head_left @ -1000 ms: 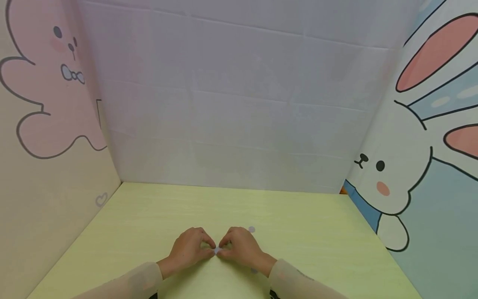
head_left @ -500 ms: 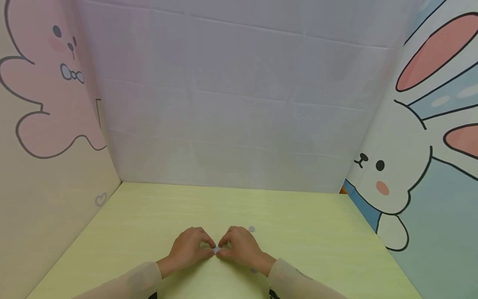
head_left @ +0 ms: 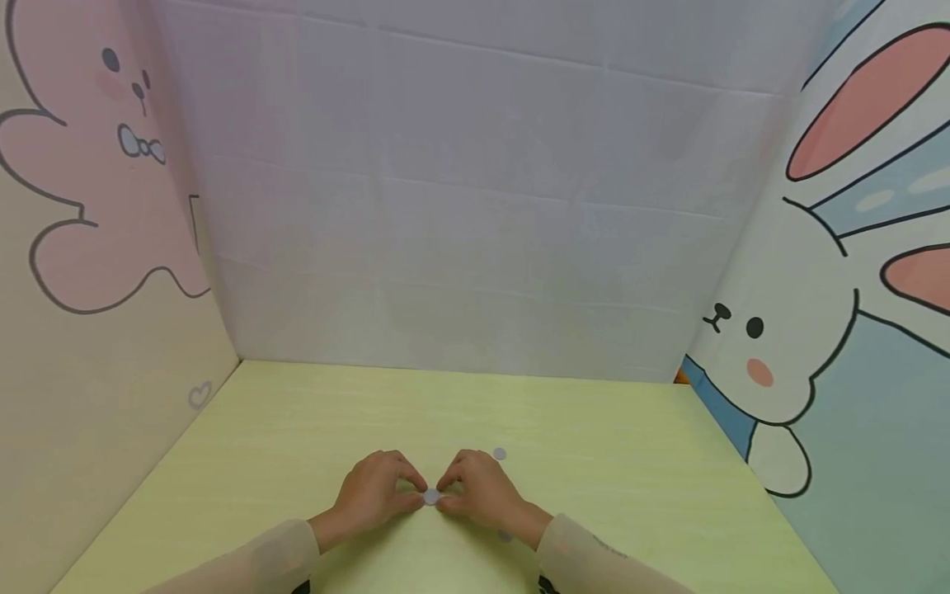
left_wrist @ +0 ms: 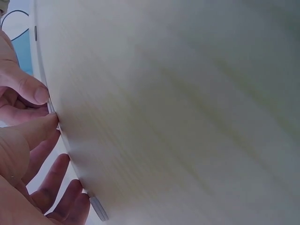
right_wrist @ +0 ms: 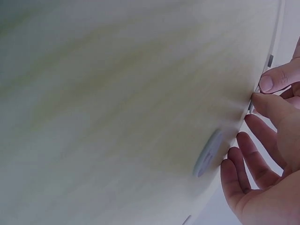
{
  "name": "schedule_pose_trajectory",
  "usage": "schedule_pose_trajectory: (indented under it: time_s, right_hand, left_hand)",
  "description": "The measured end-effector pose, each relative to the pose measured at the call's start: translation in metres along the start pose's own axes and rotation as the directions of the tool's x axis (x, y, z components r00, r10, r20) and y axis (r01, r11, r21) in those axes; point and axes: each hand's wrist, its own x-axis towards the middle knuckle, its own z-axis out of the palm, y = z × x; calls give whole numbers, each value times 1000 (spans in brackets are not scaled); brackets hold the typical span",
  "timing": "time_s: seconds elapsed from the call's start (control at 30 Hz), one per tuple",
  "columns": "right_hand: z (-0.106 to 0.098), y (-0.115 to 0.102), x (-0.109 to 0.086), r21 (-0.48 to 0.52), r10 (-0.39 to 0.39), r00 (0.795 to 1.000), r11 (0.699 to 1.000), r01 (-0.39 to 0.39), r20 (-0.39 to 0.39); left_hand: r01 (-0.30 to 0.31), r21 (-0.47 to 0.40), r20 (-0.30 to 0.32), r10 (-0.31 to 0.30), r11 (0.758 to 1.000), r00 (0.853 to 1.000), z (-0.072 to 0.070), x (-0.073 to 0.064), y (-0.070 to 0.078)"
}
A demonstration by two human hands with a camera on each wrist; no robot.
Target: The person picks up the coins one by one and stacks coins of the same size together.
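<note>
A small round pale disc (head_left: 431, 497) sits between my two hands, close over the table (head_left: 334, 412). My left hand (head_left: 378, 487) holds its left edge with thumb and fingertips. From the other side, my right hand (head_left: 478, 487) pinches the right edge in the same way. The left wrist view shows the two thumbs near each other, with the disc's thin edge (left_wrist: 51, 107) just showing between them. In both wrist views the other fingers are bent, their tips right at the tabletop.
Another pale disc (head_left: 500, 454) lies beyond my right hand, and one more (head_left: 505, 536) lies partly behind the right wrist. By the left hand's outer fingers is a thick-edged disc (left_wrist: 98, 208). Printed walls (head_left: 475, 206) enclose the table at the back and both sides.
My fingertips have drawn slightly apart, the right hand shifting a little rightward. The disc between them now shows as a full round face, where before it was partly covered.
</note>
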Motion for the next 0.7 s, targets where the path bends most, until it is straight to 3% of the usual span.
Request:
schedule_pose_trajectory:
  time_s: [0.7]
  right_hand:
    - [1,-3,0,10,22,1000,1000,-21,-12]
  left_hand:
    - [22,7,6,-22,1000,1000,2,1,0]
